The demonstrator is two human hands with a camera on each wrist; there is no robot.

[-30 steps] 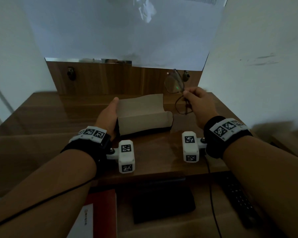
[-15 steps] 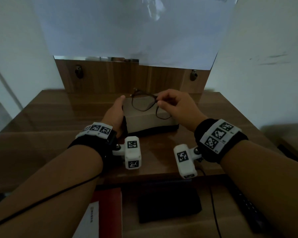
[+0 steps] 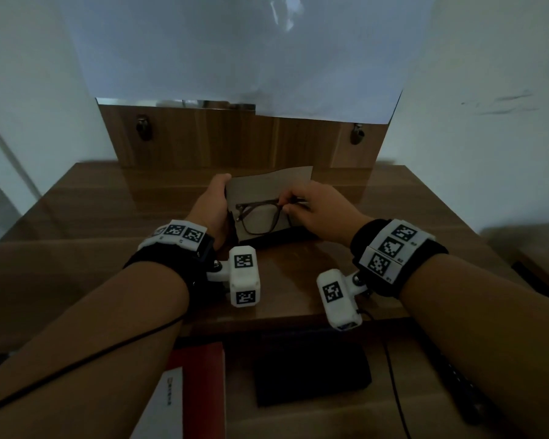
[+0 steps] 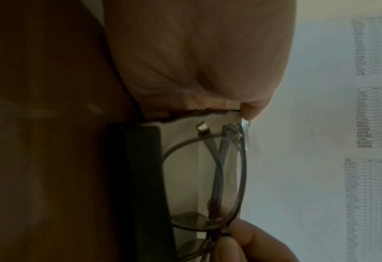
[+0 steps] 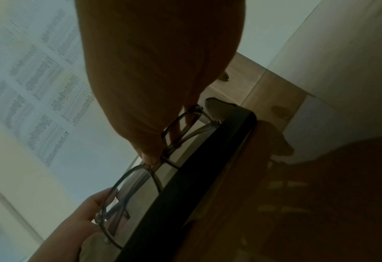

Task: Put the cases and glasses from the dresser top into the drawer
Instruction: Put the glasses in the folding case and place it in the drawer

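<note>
Printed sheet [image 3: 235,49] text is unreadable. Right hand [image 3: 320,213] pinches glasses [image 3: 260,218], now lowered into the open case [image 3: 267,185]; left hand [image 3: 211,207] grips the case's left end.

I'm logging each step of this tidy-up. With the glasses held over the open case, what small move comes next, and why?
Probably lower the glasses into the open case and let go. The right hand pinches the folded frame just above the tray, while the left hand grips the case's left end and steadies it on the dresser top.
</note>
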